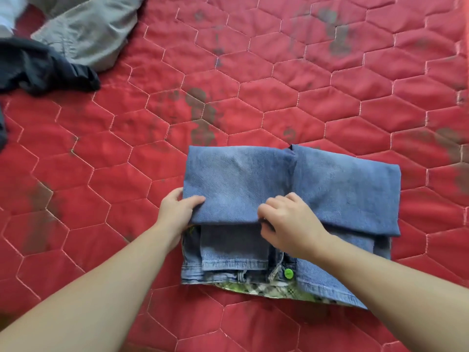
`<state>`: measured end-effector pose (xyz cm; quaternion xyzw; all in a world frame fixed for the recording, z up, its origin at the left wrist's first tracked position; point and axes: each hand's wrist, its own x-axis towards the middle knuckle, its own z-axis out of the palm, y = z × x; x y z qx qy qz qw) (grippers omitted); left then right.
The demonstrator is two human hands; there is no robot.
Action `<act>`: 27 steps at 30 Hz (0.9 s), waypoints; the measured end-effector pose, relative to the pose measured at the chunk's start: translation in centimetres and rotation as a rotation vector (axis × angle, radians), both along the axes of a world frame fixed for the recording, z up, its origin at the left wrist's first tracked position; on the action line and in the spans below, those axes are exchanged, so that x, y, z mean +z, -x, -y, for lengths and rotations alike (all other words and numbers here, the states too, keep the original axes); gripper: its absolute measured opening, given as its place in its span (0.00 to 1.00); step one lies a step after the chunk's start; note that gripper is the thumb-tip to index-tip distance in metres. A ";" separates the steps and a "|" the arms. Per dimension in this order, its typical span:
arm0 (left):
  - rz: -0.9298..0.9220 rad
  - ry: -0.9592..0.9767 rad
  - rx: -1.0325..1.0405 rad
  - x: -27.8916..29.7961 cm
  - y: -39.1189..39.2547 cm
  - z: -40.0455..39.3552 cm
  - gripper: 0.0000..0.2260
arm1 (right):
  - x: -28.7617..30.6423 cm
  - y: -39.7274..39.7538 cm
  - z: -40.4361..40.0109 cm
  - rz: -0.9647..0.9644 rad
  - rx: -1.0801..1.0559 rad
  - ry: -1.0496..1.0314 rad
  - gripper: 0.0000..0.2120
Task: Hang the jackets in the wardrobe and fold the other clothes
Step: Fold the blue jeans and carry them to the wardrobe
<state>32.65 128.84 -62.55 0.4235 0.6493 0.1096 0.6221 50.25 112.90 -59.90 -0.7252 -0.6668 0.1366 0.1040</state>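
Observation:
A pair of blue jeans (pixel 330 184) lies folded in a thick rectangle on the red quilted bed, with the waistband, a green button (pixel 288 273) and a patterned lining showing at the near edge. My left hand (pixel 177 212) grips the left corner of the top folded layer, thumb on top. My right hand (pixel 289 224) pinches the near edge of that same layer around its middle.
The red quilted mattress (pixel 317 85) with dark stains fills the view. At the far left lie a grey garment (pixel 88 31), a dark navy garment (pixel 43 67) and a bit of white cloth (pixel 10 16).

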 end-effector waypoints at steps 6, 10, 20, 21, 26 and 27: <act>-0.230 -0.294 -0.235 0.3 -0.8 0.4 0.28 | 0.1 0.3 -0.6 -0.009 0.009 0.275 0.12; -0.285 -0.424 -0.344 0.0 -1.1 1.2 0.35 | 0.0 -1.5 -3.7 0.040 -0.229 -0.052 0.17; -0.583 -0.901 -1.232 -1.8 -4.8 2.0 0.34 | -5.4 -4.0 -3.0 0.189 -0.293 0.353 0.41; -0.609 -0.867 -1.264 -2.4 -5.0 1.7 0.35 | -5.4 -3.7 -3.3 0.207 -0.281 0.309 0.40; -0.640 -0.853 -1.319 -4.8 -4.9 0.4 0.38 | -6.8 -3.9 -4.0 0.207 -0.244 0.289 0.40; -0.641 -0.859 -1.325 -5.0 -5.0 0.4 0.38 | -7.1 -4.1 -4.1 0.205 -0.250 0.296 0.40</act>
